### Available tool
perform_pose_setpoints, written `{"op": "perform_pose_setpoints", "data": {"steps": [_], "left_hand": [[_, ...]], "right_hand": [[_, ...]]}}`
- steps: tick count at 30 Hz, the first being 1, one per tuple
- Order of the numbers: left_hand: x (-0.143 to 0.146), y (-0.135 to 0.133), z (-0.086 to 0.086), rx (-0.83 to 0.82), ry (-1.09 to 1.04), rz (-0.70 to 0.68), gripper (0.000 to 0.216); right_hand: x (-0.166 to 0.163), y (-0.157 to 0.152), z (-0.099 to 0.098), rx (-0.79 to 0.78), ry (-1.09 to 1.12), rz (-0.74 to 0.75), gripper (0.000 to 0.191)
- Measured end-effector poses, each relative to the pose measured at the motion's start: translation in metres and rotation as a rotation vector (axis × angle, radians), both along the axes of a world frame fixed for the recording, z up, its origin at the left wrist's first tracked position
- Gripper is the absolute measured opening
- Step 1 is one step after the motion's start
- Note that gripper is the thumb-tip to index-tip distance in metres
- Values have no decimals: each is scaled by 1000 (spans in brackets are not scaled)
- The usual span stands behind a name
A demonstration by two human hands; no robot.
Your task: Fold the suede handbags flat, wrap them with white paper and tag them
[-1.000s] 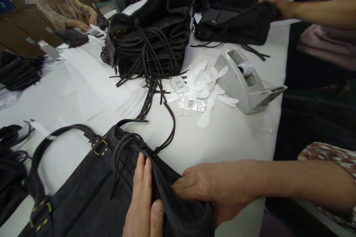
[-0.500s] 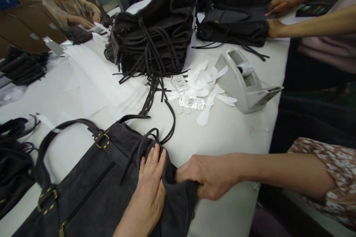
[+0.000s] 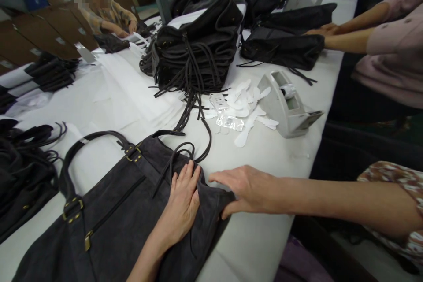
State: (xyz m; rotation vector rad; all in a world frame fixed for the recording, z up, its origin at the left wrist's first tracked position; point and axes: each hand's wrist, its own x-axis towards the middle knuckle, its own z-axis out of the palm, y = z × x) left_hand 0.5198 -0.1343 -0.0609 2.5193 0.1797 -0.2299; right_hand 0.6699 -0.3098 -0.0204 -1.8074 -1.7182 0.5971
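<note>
A dark grey handbag point(image 3: 122, 220) lies flat on the white table, with a looped handle, brass rings and a zip on its upper face. My left hand point(image 3: 183, 207) rests palm down on the bag near its right end, fingers stretched out. At the bag's right corner is my right hand point(image 3: 253, 189), its thumb and forefinger spread on either side of that corner. Its other fingers are partly hidden. Thin dark cords point(image 3: 180, 152) loop over the bag's far edge, just beyond my left fingertips.
A tall stack of dark bags point(image 3: 198, 53) stands beyond, with white sheets point(image 3: 128, 92) to its left. White paper pieces point(image 3: 246, 134), clear labelled packets point(image 3: 229, 122) and a grey tape dispenser point(image 3: 287, 105) lie right of it. Co-workers handle bags at the far left and right.
My right hand has come out from the fold at the bag's right end and its fingers have spread. That end now lies flatter. My left hand stays on the bag. The view has shifted slightly.
</note>
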Motion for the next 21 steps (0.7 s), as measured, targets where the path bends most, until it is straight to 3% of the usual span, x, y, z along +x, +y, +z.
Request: {"op": "perform_pose_setpoints", "data": {"steps": [2,4,6,8,11,16,19,21], "left_hand": [[-2,2,-1,1,-21,-10,52],[-4,3,-4,12,-61,-23,52],[-6,3,-6,23,-88,-30,52],[-6,2,-8,34,-97,-32,53],[-5,2,-5,69,-87,-48,54],[-14,-7,20,34,-18,-70,58],[-23,-24,28,49,27,-132,76],[-26,-38,23,146,41,-160,84]], "right_hand": [[5,4,20,177,-183,50,56],[5,14,36,274,-353,223,50],[0,25,43,268,-498,393,29],[-6,35,41,276,-607,464,3],[-14,39,23,405,-716,456,23],[-16,25,-25,638,-678,393,31],[-16,11,-49,594,-635,289,28],[-16,-2,-56,492,-582,272,21]]}}
